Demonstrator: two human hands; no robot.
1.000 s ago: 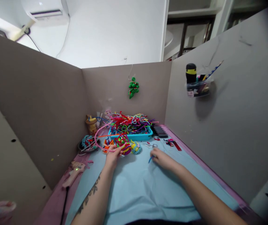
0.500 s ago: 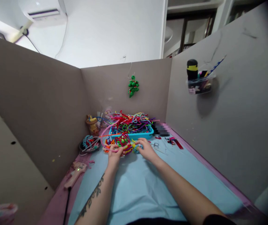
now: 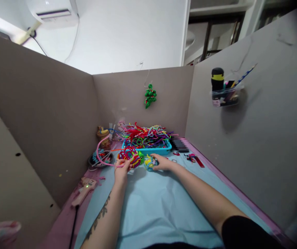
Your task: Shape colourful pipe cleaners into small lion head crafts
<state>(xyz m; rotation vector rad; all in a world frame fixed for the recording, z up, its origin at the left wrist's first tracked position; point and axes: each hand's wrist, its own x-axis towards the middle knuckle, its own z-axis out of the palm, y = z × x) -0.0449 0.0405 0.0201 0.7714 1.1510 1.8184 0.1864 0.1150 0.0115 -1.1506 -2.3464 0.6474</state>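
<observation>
My left hand (image 3: 122, 168) is closed on a striped pipe-cleaner figure (image 3: 136, 159) in red, yellow and purple, with a green head and red loops on top. A long pink pipe cleaner (image 3: 98, 155) arcs out to the left from the same hand; whether it is fixed to the figure is hidden by the fingers. My right hand (image 3: 161, 162) curls round a blue-and-yellow fuzzy ball (image 3: 150, 163) just right of the green head. Behind both hands stands a turquoise tray (image 3: 158, 151) heaped with coloured pipe cleaners (image 3: 148, 133).
At the left are a dark bowl (image 3: 106, 162) of fuzzy pieces, a brown-yellow cup (image 3: 103, 135) and a pink glue gun (image 3: 84, 193) with a black cord. A dark pixelated object (image 3: 181, 145) and a red strip (image 3: 199, 162) lie at the right. Grey panels (image 3: 143, 76) enclose the table.
My left hand has drawn the striped figure left and turned it, so the green head now faces right. The pink pipe cleaner swung left. My right hand now curls round the blue-and-yellow ball.
</observation>
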